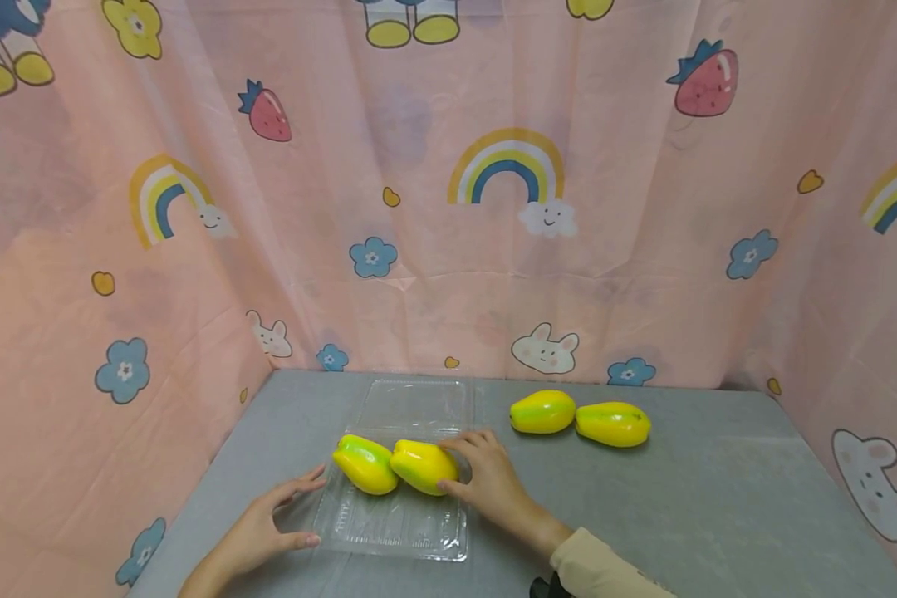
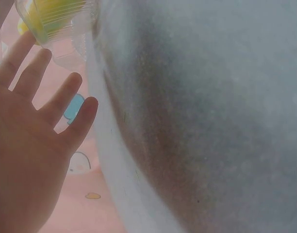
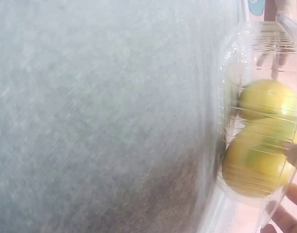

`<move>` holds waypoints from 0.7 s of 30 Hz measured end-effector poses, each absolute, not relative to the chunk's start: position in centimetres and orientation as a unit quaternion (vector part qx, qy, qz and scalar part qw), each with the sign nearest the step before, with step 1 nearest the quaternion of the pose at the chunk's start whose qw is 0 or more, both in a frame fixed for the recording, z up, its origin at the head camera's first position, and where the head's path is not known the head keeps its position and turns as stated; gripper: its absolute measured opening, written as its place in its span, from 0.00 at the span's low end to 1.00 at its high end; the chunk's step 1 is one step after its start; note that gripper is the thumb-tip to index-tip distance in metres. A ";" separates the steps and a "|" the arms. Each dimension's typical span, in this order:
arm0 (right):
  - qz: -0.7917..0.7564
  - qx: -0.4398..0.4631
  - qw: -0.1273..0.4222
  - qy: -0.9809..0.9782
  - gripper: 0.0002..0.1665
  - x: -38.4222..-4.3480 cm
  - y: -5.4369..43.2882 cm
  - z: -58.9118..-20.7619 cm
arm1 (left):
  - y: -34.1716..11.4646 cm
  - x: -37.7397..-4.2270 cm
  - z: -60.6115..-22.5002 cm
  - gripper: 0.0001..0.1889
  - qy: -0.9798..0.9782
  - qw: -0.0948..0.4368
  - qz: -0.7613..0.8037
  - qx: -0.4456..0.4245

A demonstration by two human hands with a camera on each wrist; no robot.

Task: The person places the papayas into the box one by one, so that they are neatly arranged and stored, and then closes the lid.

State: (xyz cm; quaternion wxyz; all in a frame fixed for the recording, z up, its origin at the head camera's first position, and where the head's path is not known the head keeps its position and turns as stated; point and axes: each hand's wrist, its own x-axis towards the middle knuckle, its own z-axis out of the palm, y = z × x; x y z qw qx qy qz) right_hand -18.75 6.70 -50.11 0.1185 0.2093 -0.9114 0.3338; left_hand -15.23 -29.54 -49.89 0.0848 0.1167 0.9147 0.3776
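Note:
A clear plastic clamshell box (image 1: 396, 536) lies on the grey table, its lid (image 1: 411, 403) folded back toward the curtain. Two yellow-green papayas sit side by side in its base, a left papaya (image 1: 366, 465) and a right papaya (image 1: 422, 467). My right hand (image 1: 493, 482) grips the right papaya at its right end, thumb in front and fingers behind. Through the ribbed wall, the right wrist view shows both papayas. Beside the box's left edge is my left hand (image 1: 257, 527), thumb and fingers spread, holding nothing; the left wrist view shows its fingers extended (image 2: 56, 109).
Two more papayas (image 1: 542, 413) (image 1: 613, 424) lie end to end at the back right of the grey table (image 1: 680, 515). A pink patterned curtain (image 1: 419, 307) hangs behind and along both sides. A small black object (image 1: 549, 587) shows under the right sleeve.

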 end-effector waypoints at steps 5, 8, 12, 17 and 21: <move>0.338 0.213 0.124 -0.908 0.34 -18.8 6.7 -50.2 | -29.5 -15.1 -49.8 0.40 0.915 0.082 0.376 0.125; 0.341 0.215 0.124 -0.907 0.35 -18.7 6.7 -50.2 | -29.5 -15.0 -49.7 0.39 0.913 0.068 0.375 0.142; 0.336 0.219 0.127 -0.907 0.37 -18.7 6.7 -50.2 | -29.6 -14.9 -49.7 0.39 0.913 0.049 0.368 0.169; 0.330 0.230 0.132 -0.906 0.39 -18.6 6.6 -50.2 | -29.7 -14.9 -49.8 0.39 0.910 0.056 0.377 0.162; 0.334 0.232 0.121 -0.906 0.39 -18.5 6.6 -50.0 | -29.7 -14.9 -49.8 0.39 0.910 0.061 0.376 0.160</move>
